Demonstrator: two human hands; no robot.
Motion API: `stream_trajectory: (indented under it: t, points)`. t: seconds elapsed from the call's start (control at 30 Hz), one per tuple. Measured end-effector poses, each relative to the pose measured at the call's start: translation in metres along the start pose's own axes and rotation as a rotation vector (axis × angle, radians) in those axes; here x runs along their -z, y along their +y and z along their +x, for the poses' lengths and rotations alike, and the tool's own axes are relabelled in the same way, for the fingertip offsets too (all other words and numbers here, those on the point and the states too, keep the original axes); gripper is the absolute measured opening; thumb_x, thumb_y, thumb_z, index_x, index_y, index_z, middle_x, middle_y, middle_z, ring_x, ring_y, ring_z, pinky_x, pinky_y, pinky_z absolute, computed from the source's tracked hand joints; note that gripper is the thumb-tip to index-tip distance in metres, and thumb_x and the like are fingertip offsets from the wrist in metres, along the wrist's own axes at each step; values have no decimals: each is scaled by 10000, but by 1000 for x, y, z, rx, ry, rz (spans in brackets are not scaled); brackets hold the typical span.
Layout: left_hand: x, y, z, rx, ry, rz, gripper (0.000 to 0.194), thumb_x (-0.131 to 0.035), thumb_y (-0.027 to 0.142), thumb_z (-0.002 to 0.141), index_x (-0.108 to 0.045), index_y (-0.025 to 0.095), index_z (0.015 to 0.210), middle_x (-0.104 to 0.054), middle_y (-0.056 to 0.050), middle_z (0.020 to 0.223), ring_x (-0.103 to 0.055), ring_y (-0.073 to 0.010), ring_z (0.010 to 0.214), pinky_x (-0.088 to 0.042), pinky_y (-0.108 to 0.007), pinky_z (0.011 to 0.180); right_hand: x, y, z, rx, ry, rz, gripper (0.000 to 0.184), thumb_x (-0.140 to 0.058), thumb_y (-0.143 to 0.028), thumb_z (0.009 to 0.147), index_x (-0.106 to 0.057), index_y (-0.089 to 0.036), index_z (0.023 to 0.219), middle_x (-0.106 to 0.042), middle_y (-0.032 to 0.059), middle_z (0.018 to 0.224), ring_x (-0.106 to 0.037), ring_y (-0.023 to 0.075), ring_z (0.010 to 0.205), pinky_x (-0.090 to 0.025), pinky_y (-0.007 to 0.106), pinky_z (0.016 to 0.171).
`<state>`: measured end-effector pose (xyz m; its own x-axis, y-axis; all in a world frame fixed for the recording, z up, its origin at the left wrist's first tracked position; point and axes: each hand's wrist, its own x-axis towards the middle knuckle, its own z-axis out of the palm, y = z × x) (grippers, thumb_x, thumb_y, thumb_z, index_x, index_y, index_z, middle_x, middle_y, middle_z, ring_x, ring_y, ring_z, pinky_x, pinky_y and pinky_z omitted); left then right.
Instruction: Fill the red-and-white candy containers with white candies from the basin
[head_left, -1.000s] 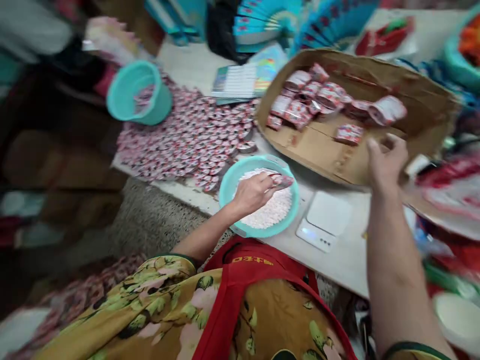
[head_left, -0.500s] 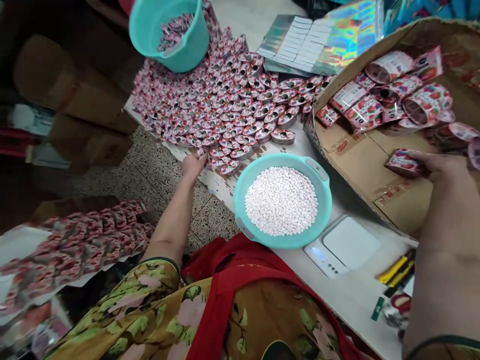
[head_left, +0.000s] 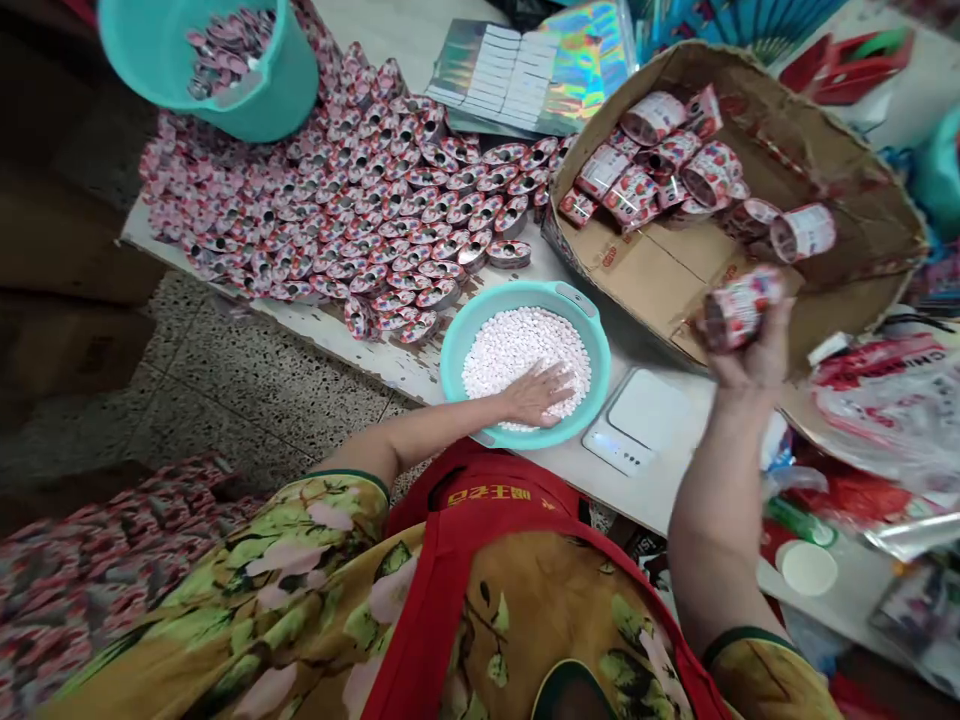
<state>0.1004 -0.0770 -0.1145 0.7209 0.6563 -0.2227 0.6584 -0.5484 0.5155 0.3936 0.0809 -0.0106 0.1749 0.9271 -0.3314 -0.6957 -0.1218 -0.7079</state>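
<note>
My left hand (head_left: 536,395) lies on a heap of small white tablets (head_left: 517,340) in a turquoise bowl (head_left: 450,365), fingers spread. In my right hand (head_left: 759,350) is a red-and-white printed packet (head_left: 742,305), held up over the near side of a cardboard box (head_left: 630,270). Several more packets (head_left: 709,172) of the same kind, some with open mouths, lie in the box. Left of the bowl, many packets (head_left: 420,250) stand upright in close rows, their oval ends facing up.
A white digital scale (head_left: 637,420) sits between bowl and box. At the far left is a turquoise bucket (head_left: 285,90) with small pieces inside. Shiny holographic sheets (head_left: 517,75) lie at the back. Plastic bags (head_left: 892,420) lie at the right. More packets (head_left: 127,560) are at lower left.
My left hand has moved from the edge of the packet rows onto the white tablets. My right hand has lifted a packet up from the box floor. The view has shifted to the right.
</note>
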Motion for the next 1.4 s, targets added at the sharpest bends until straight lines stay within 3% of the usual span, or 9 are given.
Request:
stream_trajectory:
  t: [0.13, 0.27, 0.37, 0.47, 0.57, 0.73, 0.93, 1.2, 1.4]
  points:
    - [5, -29, 4, 18, 10, 53, 448, -510, 413, 938, -651, 195, 1302, -587, -203, 1396, -492, -392, 1300, -343, -569, 1066, -20, 72, -96, -223, -42, -286, 533, -772, -619, 745, -656, -267, 1128, -720, 48, 1166, -720, 253, 1010, -628, 477, 819]
    - [16, -53, 2, 330, 103, -44, 331, -550, 392, 914, -703, 177, 1115, -652, -197, 1205, -579, -337, 1116, -441, -460, 914, -26, 122, -155, -215, 48, -375, 623, -877, -587, 590, -632, -292, 1081, -741, 9, 1083, -723, 231, 961, -635, 437, 813]
    - [23, -56, 0, 603, 283, -400, 211, -611, 353, 868, -690, 177, 953, -677, -110, 956, -618, -240, 912, -459, -346, 811, -20, 137, -175, -141, 115, -511, 600, -904, -453, 566, -666, -261, 1082, -749, 13, 1053, -720, 211, 938, -608, 396, 874]
    - [36, -47, -6, 752, 471, -991, 246, -654, 407, 820, -629, 172, 888, -593, -19, 719, -550, -154, 668, -438, -286, 679, -16, 147, -182, -51, 47, -762, 583, -876, -407, 587, -705, -229, 1115, -752, 28, 1066, -706, 224, 976, -554, 400, 964]
    - [56, -27, -13, 678, 639, -1418, 324, -704, 435, 743, -587, 178, 903, -564, 19, 688, -485, -104, 579, -412, -251, 607, -18, 161, -185, 18, -46, -984, 486, -820, -367, 625, -722, -228, 1080, -752, 27, 1065, -695, 240, 978, -525, 406, 982]
    - [84, 8, -23, 395, 694, -1686, 336, -693, 436, 697, -564, 187, 883, -636, 3, 732, -577, -123, 592, -454, -250, 589, -40, 186, -189, 27, -138, -1211, 406, -770, -327, 632, -713, -216, 1019, -759, 22, 984, -695, 252, 931, -528, 385, 911]
    - [93, 17, -23, 361, 858, -1719, 423, -785, 435, 662, -493, 213, 873, -642, 31, 760, -657, -134, 621, -484, -238, 590, -60, 194, -191, 76, -162, -1286, 416, -763, -349, 640, -702, -211, 1028, -766, 34, 1015, -701, 255, 946, -526, 366, 901]
    - [93, 12, -21, 285, 797, -1580, 422, -774, 495, 737, -476, 212, 830, -555, 60, 624, -588, -105, 548, -460, -224, 564, -67, 191, -186, 36, -189, -1343, 497, -756, -397, 633, -720, -155, 1065, -756, 49, 899, -681, 248, 833, -518, 340, 795]
    - [94, 9, -18, 272, 881, -1541, 350, -770, 433, 754, -575, 192, 917, -591, 44, 698, -588, -93, 572, -479, -227, 599, -68, 189, -182, 55, -97, -1285, 559, -743, -449, 629, -705, -159, 1105, -742, 44, 920, -661, 225, 839, -516, 331, 787]
